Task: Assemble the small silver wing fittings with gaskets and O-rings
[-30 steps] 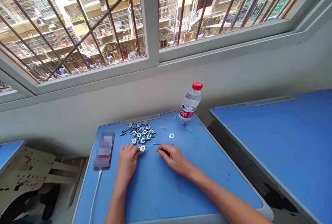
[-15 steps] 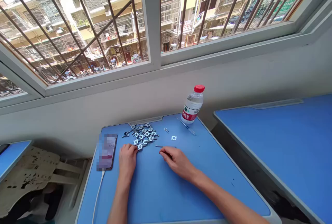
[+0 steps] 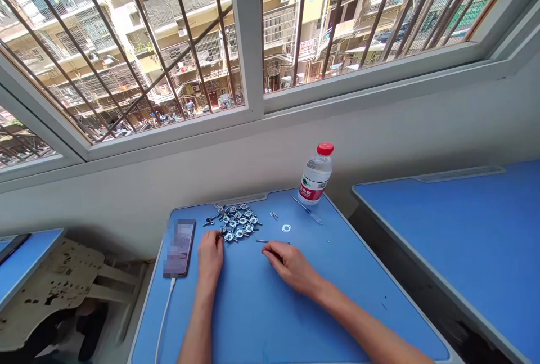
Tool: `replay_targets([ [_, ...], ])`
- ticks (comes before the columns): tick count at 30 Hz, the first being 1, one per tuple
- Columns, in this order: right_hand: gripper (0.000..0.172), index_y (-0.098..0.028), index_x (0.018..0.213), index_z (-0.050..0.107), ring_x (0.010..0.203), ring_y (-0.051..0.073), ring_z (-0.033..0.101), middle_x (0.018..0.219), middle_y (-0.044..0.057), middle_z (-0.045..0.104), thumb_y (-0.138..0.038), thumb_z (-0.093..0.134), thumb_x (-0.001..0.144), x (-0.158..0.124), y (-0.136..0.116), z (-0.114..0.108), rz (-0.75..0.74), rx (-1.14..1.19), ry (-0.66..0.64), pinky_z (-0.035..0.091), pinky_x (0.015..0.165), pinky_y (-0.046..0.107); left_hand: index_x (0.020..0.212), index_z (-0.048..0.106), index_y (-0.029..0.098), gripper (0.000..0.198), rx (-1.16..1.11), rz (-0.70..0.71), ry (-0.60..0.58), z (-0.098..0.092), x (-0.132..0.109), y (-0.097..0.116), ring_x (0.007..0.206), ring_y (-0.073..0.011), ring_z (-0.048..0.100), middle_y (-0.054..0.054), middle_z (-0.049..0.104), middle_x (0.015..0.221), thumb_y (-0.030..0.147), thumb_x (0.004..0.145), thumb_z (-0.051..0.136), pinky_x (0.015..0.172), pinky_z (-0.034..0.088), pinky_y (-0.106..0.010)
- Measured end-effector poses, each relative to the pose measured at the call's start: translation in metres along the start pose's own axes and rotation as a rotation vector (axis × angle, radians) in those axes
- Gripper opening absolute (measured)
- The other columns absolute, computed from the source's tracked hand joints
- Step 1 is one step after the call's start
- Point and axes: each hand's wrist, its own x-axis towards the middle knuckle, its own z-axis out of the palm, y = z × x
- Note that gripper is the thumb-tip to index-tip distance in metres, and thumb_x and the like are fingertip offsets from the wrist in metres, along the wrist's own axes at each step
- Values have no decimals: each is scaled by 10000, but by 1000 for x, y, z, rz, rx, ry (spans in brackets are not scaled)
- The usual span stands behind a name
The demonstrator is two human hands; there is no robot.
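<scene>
A pile of small metal parts [image 3: 239, 221] lies near the back left of the blue desk [image 3: 253, 308]. My left hand [image 3: 210, 251] touches the pile's left edge, its fingers closed on one of the parts. Right of the pile, my right hand [image 3: 287, 263] rests on the desk with fingers curled together; what they hold, if anything, is hidden. Just beyond its fingertips lies a thin metal rod [image 3: 270, 241]. A flat metal plate with a hole [image 3: 286, 228] and a single small metal part [image 3: 274, 215] lie farther back.
A phone [image 3: 180, 248] with a white cable [image 3: 163, 319] lies at the left. A red-capped water bottle [image 3: 315, 175] stands at the back right, beside a clear pen [image 3: 307, 210]. Another blue desk [image 3: 464, 229] is to the right, a worn chair [image 3: 54, 291] to the left.
The whole view has shifted slightly. My left hand has moved a little up along the pile's left edge. My right hand has stayed nearly in place.
</scene>
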Motion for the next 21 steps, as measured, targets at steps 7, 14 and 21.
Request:
replay_targets([
  [7,268,-210,784,584,566,169,528,643,15,595,-285,387,949,2,1,-2,4,21,28,381,555,275,1004,638,172,233,-49,-35,86,-17,9,-9,831,-220,653,-83,659,963,171,874,446,738,534,-350],
  [14,265,-208,764,568,556,155,492,625,1,562,-309,404,947,5,3,-12,16,64,91,371,541,259,1183,661,217,469,58,-4,35,-21,40,-13,1157,-267,551,-106,608,1225,22,813,448,968,466,-399],
  [21,267,-203,764,581,571,152,515,630,2,576,-322,416,936,9,9,-19,30,70,181,405,566,260,1068,711,186,343,150,-40,-91,-9,56,-17,1038,-275,589,-123,631,1069,52,813,524,894,461,-386],
])
